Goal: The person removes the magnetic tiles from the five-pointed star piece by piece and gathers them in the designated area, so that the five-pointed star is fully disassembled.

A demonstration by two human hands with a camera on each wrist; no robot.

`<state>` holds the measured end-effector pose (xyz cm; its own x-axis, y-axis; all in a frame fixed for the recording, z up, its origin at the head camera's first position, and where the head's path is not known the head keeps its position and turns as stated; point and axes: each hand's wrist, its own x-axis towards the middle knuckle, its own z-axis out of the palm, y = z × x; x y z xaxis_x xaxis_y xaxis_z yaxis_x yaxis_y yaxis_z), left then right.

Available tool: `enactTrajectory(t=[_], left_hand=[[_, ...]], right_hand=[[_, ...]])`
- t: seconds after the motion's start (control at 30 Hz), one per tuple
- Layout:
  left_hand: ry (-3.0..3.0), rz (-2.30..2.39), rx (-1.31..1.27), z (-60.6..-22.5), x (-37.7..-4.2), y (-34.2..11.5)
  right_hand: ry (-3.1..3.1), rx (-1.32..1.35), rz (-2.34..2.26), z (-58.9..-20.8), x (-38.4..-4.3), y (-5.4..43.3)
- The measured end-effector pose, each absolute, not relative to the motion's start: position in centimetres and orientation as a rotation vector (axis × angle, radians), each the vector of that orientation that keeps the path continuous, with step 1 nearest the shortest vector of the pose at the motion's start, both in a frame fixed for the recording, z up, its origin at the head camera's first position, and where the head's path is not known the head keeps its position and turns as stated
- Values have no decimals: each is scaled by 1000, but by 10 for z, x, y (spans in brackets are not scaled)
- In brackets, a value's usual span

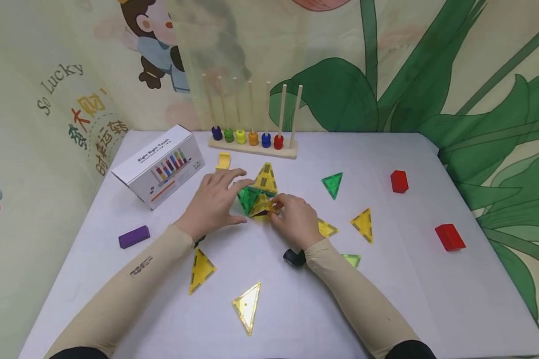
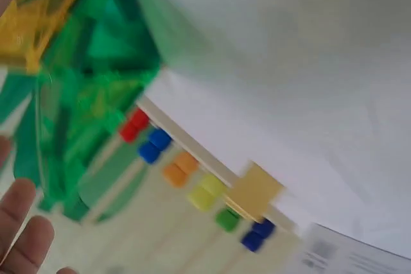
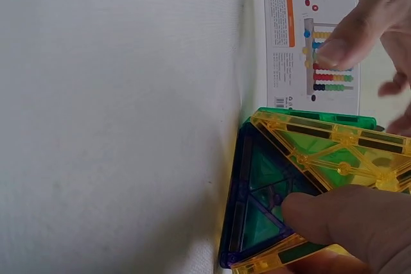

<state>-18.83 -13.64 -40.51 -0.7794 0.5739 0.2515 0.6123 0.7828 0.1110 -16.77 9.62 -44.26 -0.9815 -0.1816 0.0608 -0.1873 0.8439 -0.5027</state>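
Note:
A structure of translucent triangular magnetic tiles stands mid-table, with a green tile, a front yellow tile and a taller yellow tile behind. A dark purple tile at its side shows in the right wrist view. My right hand pinches the yellow tile's edge, its thumb lying over the purple tile. At the structure's left, my left hand has its fingers spread around the green side. Only its fingertips appear at the edge of the left wrist view.
Behind stand a bead rack with upright pegs and a white box. Loose tiles lie about, including a yellow triangle and a green triangle. A purple block and two red blocks lie farther out.

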Motion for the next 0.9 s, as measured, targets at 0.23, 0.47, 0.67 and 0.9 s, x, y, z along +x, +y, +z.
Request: enactTrajectory(t=[0.23, 0.47, 0.67, 0.9], left_hand=[[-2740, -99, -1082, -414, -193, -113], [-2694, -76, -1101, -415, -196, -112], [-2674, -38, -1123, -414, -198, -111], [-2672, -41, -1129, -416, -199, -109]], right_hand=[[-3018, 295, 826, -446, -166, 94], [-3013, 324, 768, -444, -165, 94], [-3021, 306, 733, -441, -165, 101], [-3081, 190, 812, -440, -166, 114]])
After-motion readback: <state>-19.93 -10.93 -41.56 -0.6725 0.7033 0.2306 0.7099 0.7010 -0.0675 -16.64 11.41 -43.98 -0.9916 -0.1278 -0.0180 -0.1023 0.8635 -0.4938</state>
